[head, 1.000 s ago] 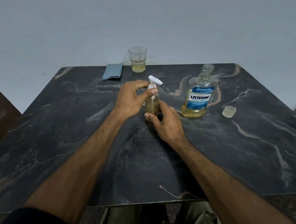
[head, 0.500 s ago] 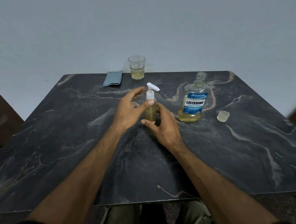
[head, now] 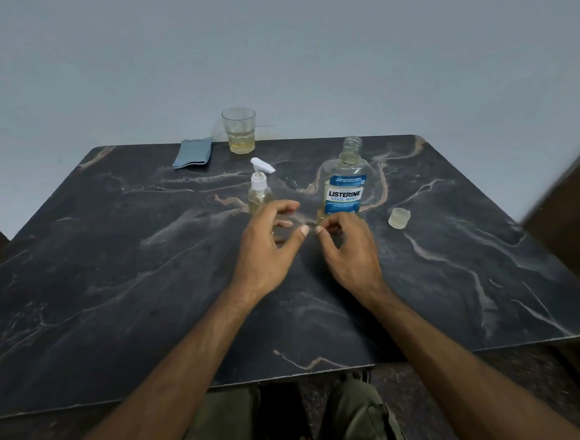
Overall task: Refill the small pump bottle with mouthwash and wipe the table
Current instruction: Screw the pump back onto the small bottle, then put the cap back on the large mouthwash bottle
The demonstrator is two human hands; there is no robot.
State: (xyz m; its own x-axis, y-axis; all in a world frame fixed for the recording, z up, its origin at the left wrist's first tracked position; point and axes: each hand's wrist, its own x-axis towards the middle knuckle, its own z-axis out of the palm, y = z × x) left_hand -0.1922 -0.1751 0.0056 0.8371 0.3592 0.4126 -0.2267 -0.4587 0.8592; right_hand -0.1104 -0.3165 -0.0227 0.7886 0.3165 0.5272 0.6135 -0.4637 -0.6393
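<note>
both hands just let go of the pump bottle (head: 259, 192): left hand (head: 266, 249) and right hand (head: 349, 253) loosely curled, empty. refill looks done; cloth (head: 193, 153) behind bottle, wiping next.

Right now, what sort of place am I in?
Probably a plain room at home: a dark marble-look table against a bare wall, with an open mouthwash bottle, a small pump bottle and a glass on it.

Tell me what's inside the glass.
The glass holds a shallow layer of yellowish liquid at its bottom; the rest is empty. Nothing covers it.
</note>
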